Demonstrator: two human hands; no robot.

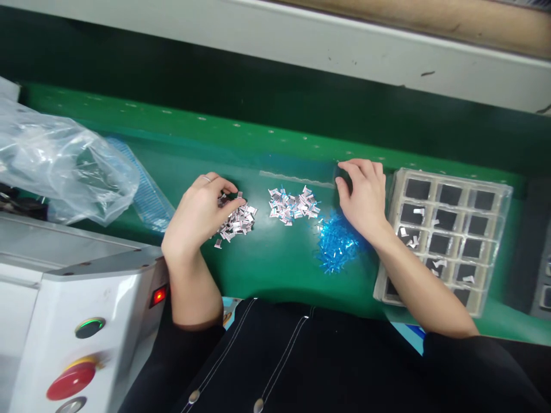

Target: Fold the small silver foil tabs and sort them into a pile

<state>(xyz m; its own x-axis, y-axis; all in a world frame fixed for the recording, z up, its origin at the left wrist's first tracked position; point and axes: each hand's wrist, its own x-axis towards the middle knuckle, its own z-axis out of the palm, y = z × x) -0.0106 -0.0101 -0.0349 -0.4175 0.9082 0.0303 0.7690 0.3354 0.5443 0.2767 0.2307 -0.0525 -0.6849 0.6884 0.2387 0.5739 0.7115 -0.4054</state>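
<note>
My left hand [202, 206] is over a pile of small silvery metal pieces [241, 222], with its thumb and forefinger closing on one small metal piece [240, 195] at the pile's upper edge. A second heap of pinkish-silver pieces with bits of blue film [293, 205] lies between my hands. My right hand [364, 192] rests on the mat with thumb and forefinger apart, at the right end of a clear plastic sheet [297, 178]. Nothing shows between those fingers. Just below that hand is a heap of shiny blue film strips [338, 244].
On the right stands a clear compartment tray [456, 206], some cells holding small white pieces; my right forearm crosses it. At left lie a clear plastic bag [64, 155] and a blue-tinted strip sheet [144, 189]. A white machine with a red button [71, 380] borders the green mat [275, 269].
</note>
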